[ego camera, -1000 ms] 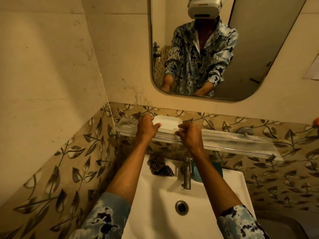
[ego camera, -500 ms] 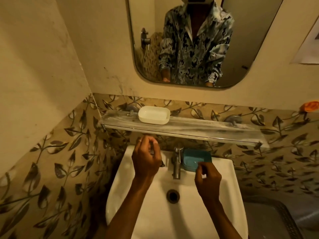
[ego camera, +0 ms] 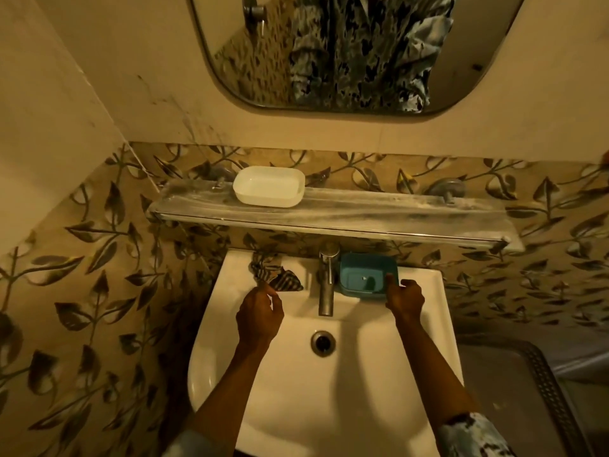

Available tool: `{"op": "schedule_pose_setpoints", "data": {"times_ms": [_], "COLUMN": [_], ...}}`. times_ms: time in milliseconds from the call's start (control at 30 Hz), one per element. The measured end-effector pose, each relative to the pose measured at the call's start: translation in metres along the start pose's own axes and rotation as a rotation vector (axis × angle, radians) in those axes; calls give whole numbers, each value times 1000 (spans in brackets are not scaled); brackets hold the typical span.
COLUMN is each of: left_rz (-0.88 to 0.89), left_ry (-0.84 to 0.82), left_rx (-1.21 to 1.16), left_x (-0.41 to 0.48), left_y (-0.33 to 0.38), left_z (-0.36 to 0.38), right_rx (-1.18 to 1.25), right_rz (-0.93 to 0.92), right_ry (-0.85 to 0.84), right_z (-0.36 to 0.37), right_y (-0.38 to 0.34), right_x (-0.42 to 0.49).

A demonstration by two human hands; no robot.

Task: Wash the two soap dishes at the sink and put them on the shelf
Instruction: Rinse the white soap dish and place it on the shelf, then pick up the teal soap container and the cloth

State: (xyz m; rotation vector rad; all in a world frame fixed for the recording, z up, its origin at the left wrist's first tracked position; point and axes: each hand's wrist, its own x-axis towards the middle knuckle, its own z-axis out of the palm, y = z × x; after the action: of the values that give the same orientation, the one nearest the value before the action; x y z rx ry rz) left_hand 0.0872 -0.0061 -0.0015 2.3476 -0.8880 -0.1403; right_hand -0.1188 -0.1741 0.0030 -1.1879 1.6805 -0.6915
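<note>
Head view: two soap dishes, one at the sink, one shelved.
Right hand (ego camera: 405, 296) grip pinches teal soap dish (ego camera: 361, 275) at its near corner, on sink (ego camera: 286, 407) ledge right of tap (ego camera: 326, 285); left hand (ego camera: 260, 311) grip curled at striped cloth (ego camera: 280, 280), hold unclear; white soap dish (ego camera: 268, 186) upright on shelf (ego camera: 395, 216).

Dim, warm yellow light; soft blur, wide-angle bending at edges.

Rounded mirror (ego camera: 230, 61) on the wall, chrome tap (ego camera: 326, 285), striped cloth (ego camera: 280, 278) beside it, leaf-patterned tiles (ego camera: 99, 258)
</note>
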Motion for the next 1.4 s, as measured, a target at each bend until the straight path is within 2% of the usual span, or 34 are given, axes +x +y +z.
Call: {"op": "schedule_pose_setpoints", "data": {"times_ms": [267,500,800,933,1133,1300,1367,1400], "left_rz": [-64,-86,-43,24,-20,-225,-306,-395], "left_ry": [-77,-136,-358,-349,-334,-253,-308,-408], "left_rx": [44,216,171,132,125,-151,-326,-516], "left_x": [38,60,79,81,81,56,37,28], "left_y": [-5,-1,-5,-6,1,-10,-21,-25], "left_z": [16,29,32,28,14,-17,-26,-30], "right_rx": [26,25,142,211,441,562,564,566], "right_rz": [33,37,32,55,207,337,372,388], "right_ry": [-14,-5,-7,-28,-200,-343,-399,-427], "right_z": [-3,-2,-9,-18,-34,-44,-44,-44], "right_y": [-1,1,8,13,43,77,91,97], "right_x": [12,18,2,-18,-62,-87,-97,-101]}}
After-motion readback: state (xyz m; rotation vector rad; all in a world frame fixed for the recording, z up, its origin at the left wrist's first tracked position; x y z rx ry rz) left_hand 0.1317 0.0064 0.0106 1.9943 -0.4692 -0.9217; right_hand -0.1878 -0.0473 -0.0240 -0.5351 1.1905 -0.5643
